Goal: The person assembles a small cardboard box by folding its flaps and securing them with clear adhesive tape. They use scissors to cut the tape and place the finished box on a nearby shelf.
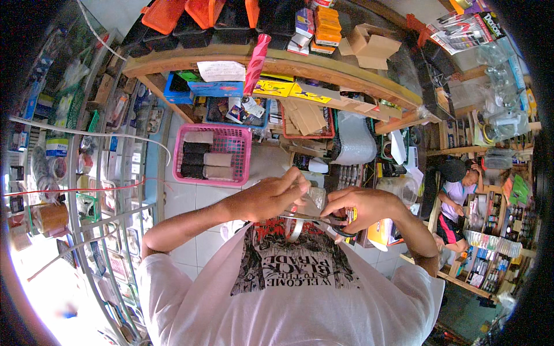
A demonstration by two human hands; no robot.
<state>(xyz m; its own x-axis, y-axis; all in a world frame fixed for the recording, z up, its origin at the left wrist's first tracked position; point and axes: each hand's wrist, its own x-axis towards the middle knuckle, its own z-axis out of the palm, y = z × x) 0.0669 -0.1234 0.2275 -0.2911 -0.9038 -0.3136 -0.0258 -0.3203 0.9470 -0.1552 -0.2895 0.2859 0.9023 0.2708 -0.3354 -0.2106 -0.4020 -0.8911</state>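
Note:
Close in front of my chest, my left hand (pixel 278 196) is closed in a pinch on a clear strip (pixel 312 206), which looks like plastic film or tape. My right hand (pixel 365 209) grips a pair of scissors (pixel 341 231) by its dark handle, the blades pointing left below the strip. Between the hands hangs a roll of tape (pixel 296 229), seen edge-on against my shirt. Beyond my left forearm, a pink plastic basket (pixel 247 158) on the floor holds several rolled black and beige bundles (pixel 219 166). My fingers partly hide the strip's ends.
Ahead stands a wooden shelf (pixel 277 56) with orange-fronted bins (pixel 161 14), small boxes and an open carton (pixel 371 47). A red patterned roll (pixel 257 63) leans there. Glass cabinets (pixel 86 173) line the left. Another person (pixel 456 199) sits at right among shelves.

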